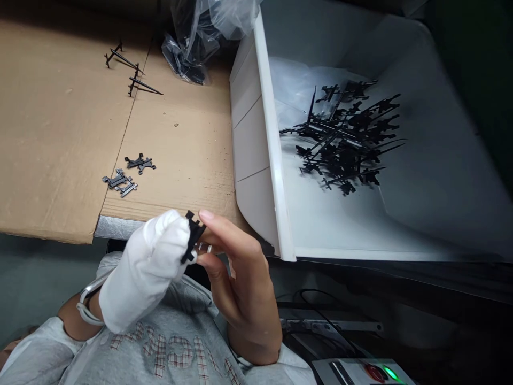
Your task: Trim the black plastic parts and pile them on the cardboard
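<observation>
My left hand wears a white glove and is closed around a small black plastic part. My bare right hand pinches the same part from the other side, fingertips pressed against it. Both hands are held close to my chest, just below the edge of the cardboard-covered table. A pile of similar black plastic parts lies in the white bin to the right.
Flat black pieces lie on the cardboard near the front edge, and two thin spiked pieces lie farther back. A clear plastic bag with black parts sits at the back. A control box with red and green buttons is at lower right.
</observation>
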Demonstrator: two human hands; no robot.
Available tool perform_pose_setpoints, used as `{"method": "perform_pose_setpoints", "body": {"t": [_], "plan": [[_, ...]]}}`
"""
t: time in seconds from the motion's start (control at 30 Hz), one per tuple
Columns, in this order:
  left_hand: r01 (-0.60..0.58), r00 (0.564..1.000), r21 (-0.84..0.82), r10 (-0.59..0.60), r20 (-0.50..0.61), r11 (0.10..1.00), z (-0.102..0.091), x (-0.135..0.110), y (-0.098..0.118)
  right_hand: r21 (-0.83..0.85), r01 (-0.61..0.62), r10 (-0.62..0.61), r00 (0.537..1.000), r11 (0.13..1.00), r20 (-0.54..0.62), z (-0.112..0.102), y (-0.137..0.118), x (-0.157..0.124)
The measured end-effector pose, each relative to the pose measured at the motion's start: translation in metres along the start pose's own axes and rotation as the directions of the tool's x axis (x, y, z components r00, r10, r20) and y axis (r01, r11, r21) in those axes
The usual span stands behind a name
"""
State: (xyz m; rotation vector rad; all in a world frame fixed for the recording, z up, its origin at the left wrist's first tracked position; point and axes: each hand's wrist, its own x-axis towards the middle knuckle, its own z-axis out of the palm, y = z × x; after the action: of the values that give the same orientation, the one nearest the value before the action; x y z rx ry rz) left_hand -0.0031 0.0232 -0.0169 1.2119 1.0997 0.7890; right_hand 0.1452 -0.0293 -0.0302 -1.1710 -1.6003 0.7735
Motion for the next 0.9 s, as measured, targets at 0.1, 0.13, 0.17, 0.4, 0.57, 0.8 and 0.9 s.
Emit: {"method": "perform_pose_setpoints", "body": {"t": [0.1, 0.13, 0.17, 0.4, 0.57, 0.8, 0.9], "plan": [[-0.02, 1.0, -0.047, 0.02, -0.01, 0.999, -0.001, -0.004, -0.001, -0.005, -0.02, 0.02, 1.0, 1.0, -0.007, 0.0, -0.003, -0.001], [-0.027, 1.0, -0.039, 0.027, -0.007, 0.999, -0.002, -0.005, -0.002, -0.004, -0.022, 0.022, 1.0, 1.0, -0.009, -0.001, -0.003, -0.002], [-0.036, 0.999, -0.031, 0.036, -0.002, 0.999, -0.002, -0.006, -0.003, -0.005, -0.025, 0.025, 1.0, 1.0, -0.009, -0.001, -0.004, -0.002], [0.016, 0.997, -0.082, -0.01, 0.071, 0.996, -0.006, -0.014, -0.009, -0.04, -0.058, 0.057, 0.998, 0.997, -0.02, -0.003, -0.006, -0.003], [0.009, 1.0, -0.061, -0.007, 0.027, 0.998, -0.004, -0.013, -0.01, -0.031, -0.078, 0.077, 0.996, 0.996, -0.043, -0.004, -0.006, -0.005], [0.056, 0.998, -0.136, -0.053, 0.022, 0.989, -0.002, -0.014, -0.012, 0.034, -0.081, 0.081, 0.997, 0.996, -0.01, -0.006, -0.007, -0.004], [0.063, 0.998, -0.155, -0.061, 0.021, 0.986, -0.002, -0.015, -0.014, 0.037, -0.08, 0.08, 0.997, 0.996, -0.003, -0.007, -0.007, -0.002]]}}
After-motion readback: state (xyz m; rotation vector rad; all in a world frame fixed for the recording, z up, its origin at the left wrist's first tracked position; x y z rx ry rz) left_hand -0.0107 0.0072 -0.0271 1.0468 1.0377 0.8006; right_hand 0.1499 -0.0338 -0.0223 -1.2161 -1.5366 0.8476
